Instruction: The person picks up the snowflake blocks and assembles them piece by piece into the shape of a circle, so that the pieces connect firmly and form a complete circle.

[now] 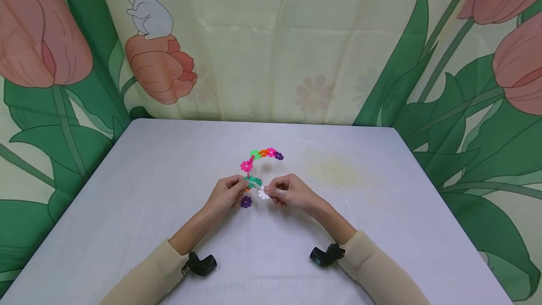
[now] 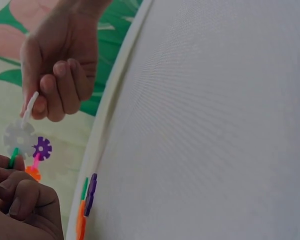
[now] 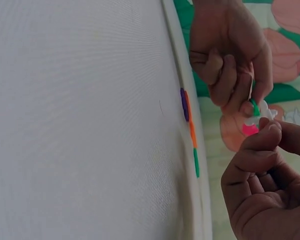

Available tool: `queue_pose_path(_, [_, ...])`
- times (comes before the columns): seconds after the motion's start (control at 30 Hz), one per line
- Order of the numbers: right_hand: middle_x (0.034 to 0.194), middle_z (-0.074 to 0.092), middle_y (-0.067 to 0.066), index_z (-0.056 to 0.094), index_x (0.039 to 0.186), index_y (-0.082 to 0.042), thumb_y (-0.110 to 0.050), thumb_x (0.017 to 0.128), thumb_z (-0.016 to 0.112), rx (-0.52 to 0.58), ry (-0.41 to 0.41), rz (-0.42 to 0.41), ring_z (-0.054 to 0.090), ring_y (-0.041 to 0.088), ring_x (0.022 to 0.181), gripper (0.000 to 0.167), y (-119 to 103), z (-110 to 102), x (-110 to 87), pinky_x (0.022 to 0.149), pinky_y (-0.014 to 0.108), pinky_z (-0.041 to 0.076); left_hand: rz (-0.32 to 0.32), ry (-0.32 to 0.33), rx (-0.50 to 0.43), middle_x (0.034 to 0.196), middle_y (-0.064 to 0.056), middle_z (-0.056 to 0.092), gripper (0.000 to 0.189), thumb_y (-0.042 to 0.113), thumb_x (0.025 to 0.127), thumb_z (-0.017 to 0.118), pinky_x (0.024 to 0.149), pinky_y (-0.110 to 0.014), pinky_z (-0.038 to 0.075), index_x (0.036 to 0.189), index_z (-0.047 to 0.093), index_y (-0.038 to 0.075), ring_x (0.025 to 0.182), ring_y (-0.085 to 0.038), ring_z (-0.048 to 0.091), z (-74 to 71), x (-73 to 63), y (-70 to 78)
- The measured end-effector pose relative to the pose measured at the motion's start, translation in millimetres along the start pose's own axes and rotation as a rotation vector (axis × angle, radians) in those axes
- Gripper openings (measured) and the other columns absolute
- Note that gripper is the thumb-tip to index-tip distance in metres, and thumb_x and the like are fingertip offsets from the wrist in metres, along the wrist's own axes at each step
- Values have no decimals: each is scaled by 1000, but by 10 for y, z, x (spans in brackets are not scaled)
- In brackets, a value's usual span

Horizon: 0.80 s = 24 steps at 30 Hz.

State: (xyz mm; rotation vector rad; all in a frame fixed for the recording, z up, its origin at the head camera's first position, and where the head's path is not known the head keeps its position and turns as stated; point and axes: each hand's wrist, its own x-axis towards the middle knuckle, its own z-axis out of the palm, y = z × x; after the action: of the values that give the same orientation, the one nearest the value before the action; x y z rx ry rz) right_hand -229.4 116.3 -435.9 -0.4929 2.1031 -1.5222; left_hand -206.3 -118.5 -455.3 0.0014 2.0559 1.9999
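Between the hands is a chain of small notched flower-shaped plastic discs. My left hand point(image 1: 228, 192) pinches it by a green disc point(image 1: 254, 181) between thumb and fingertips. Thumb and index finger of my right hand point(image 1: 292, 191) pinch a white disc point(image 1: 263, 194) close beside the green one. In the left wrist view, another white disc point(image 2: 19, 140) sits between the two pinches, joined to the green edge. From the left hand the chain curves up and right through a pink disc point(image 1: 246, 166) and several more to a purple end point(image 1: 278, 156). A purple disc point(image 1: 246, 202) shows below the left fingers.
A white cloth covers the table point(image 1: 381, 229). Black wrist cameras point(image 1: 202, 264) are strapped at both sleeves. Behind the table's far edge hangs a curtain point(image 1: 271, 60) printed with tulips and a white animal.
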Motion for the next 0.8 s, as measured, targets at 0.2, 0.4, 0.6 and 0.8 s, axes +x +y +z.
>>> queue_pose_path(0.2, [68,59,-1,64,97,13,-22,104,68,3,14,4,51,12,62,36,8,28,-5,58,22,44,3,0,0,69,3,44,19,19,109,57,55,-24,31,98,62,4,60,-11,36,-1,1,4])
queue_pose_path(0.4, [69,60,-2,67,96,11,-21,104,69,-3,22,19,51,12,62,33,11,47,12,58,22,45,0,2,18,67,3,44,20,19,108,57,55,-24,32,95,61,5,60,-12,36,2,4,-17])
queue_pose_path(0.6, [70,60,-1,68,96,8,-22,104,69,-8,26,23,52,12,63,31,3,53,15,58,22,45,16,-9,27,68,3,44,20,19,109,57,55,-24,32,99,61,2,60,-11,37,2,0,-15])
queue_pose_path(0.8, [72,60,-1,66,99,11,-23,105,67,-6,43,-5,53,13,65,35,-22,71,7,59,22,46,4,-6,18,71,3,43,24,23,110,56,55,-24,30,103,61,0,61,-11,35,-5,-3,3])
